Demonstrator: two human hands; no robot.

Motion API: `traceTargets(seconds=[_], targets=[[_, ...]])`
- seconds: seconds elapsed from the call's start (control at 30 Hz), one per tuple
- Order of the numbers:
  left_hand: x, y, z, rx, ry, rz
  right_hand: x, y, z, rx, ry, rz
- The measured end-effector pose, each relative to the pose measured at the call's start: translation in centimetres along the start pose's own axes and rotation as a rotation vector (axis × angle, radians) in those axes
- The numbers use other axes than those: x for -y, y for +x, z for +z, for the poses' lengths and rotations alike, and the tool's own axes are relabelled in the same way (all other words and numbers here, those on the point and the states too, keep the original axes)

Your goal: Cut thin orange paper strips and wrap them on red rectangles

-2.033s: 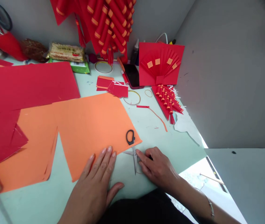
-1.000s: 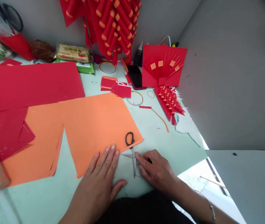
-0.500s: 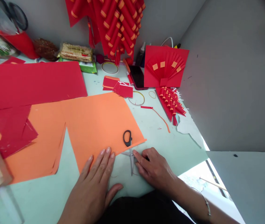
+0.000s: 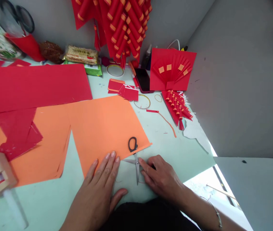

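Note:
My left hand (image 4: 100, 183) lies flat, fingers spread, with its fingertips on the near edge of an orange paper sheet (image 4: 102, 125). In my right hand (image 4: 162, 175) the curled fingers grip one handle of a pair of scissors (image 4: 137, 166), mostly hidden by them. The scissors are spread wide, one blade pointing left and the other toward me. Their other black loop rests over the orange sheet. A narrow orange strip (image 4: 144, 147) along the sheet's near edge crosses the scissors near the pivot and sticks out slightly at the right corner.
Red paper (image 4: 37, 85) covers the left back. A wooden tool (image 4: 3, 183) stands at near left. Red cards (image 4: 131, 93), tape rings (image 4: 142, 102) and a phone (image 4: 142, 78) lie behind the sheet. Paper firecracker decorations (image 4: 177, 106) lean by the grey wall (image 4: 242, 80) at right.
The view has shifted slightly, moving everything a little to the right. The scissors have come slightly toward me with my right hand. My left hand stays flat on the paper.

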State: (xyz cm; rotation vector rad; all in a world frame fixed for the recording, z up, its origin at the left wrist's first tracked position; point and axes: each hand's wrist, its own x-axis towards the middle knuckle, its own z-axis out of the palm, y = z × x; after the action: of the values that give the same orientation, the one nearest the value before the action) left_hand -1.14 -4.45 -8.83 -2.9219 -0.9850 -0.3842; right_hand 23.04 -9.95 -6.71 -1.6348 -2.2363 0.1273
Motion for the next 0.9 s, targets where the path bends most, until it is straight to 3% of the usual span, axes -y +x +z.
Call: traceTargets(seconds=[0.27, 0.63, 0.9], targets=[[-0.1, 0.1, 0.0, 0.017, -0.003, -0.014, 0.5, 0.2, 0.0, 0.034, 0.030, -0.012], [0.6, -1.2, -1.0, -0.003, 0.037, -0.005, 0.5, 0.7, 0.8, -0.054, 0.027, -0.032], [0.0, 0.0, -0.6, -0.010, 0.008, -0.040, -0.1, 1.1, 1.1, -0.045, 0.021, -0.021]])
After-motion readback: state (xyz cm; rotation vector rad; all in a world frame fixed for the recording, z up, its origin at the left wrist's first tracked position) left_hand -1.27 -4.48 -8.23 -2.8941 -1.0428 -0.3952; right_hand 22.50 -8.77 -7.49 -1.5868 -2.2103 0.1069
